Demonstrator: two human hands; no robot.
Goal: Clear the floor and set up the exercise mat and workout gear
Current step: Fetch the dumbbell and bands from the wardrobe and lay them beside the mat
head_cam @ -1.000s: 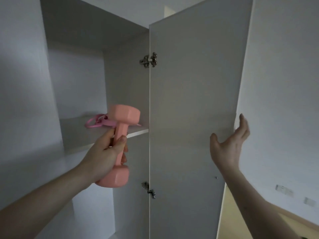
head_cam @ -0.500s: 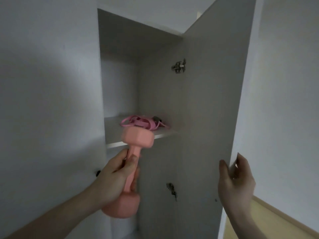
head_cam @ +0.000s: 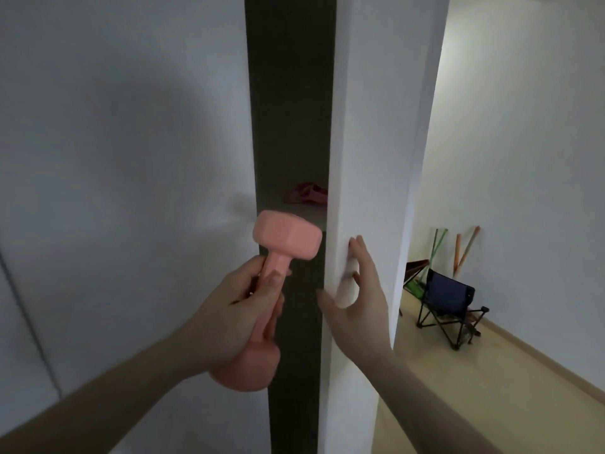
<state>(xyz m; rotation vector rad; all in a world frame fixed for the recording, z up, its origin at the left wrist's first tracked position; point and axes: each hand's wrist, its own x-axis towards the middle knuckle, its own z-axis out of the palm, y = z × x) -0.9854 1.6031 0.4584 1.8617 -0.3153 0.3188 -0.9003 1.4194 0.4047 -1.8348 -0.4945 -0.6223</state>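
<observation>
My left hand point(head_cam: 239, 309) grips the handle of a pink dumbbell point(head_cam: 286, 239), held upright in front of the narrow dark gap of the wardrobe. My right hand point(head_cam: 357, 290) presses with straight fingers on the outer face of the white wardrobe door point(head_cam: 370, 142), near its free edge. The door stands almost closed. Through the gap a pink resistance band point(head_cam: 306, 193) lies on the shelf inside, partly hidden by the door.
A white closed wardrobe door point(head_cam: 124, 158) fills the left. To the right, a dark folding camp chair point(head_cam: 447, 303) stands on the light wooden floor point(head_cam: 491, 388) by the wall, with several long sticks point(head_cam: 465, 250) leaning behind it.
The door has swung from wide open to nearly closed. My right hand moved from its edge to its outer face. The dumbbell stayed in my left hand.
</observation>
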